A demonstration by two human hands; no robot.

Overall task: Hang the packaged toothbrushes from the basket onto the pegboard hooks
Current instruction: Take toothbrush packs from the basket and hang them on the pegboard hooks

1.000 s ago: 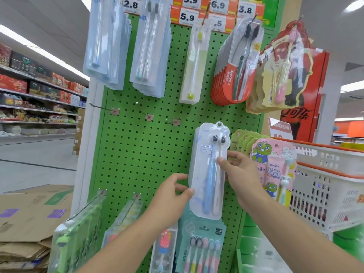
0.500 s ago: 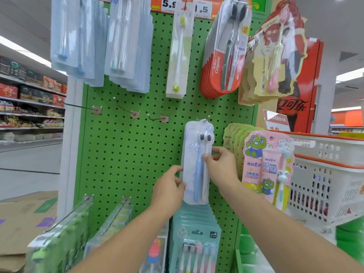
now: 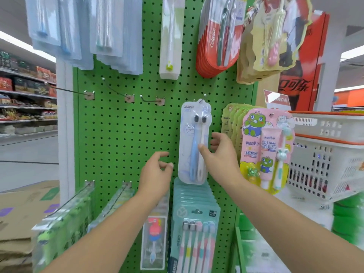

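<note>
A clear blister pack (image 3: 194, 142) with a blue and a white toothbrush hangs on the green pegboard (image 3: 122, 134), its top hole at a hook (image 3: 204, 95). My right hand (image 3: 220, 154) pinches the pack's right edge, thumb on its front and fingers behind. My left hand (image 3: 157, 174) hovers just left of the pack, fingers curled and apart, touching nothing. The white basket (image 3: 327, 158) with an orange rim stands at the right.
Three bare hooks (image 3: 151, 100) stick out to the left at the pack's height. Other toothbrush packs hang above, below and to the right, including a pink kids set (image 3: 266, 146). Flattened cardboard (image 3: 21, 209) lies at the lower left. A store aisle runs behind it.
My left hand has let go of the pack and drawn slightly away. The pack has gone up onto the hook. The camera moved closer to the board.
</note>
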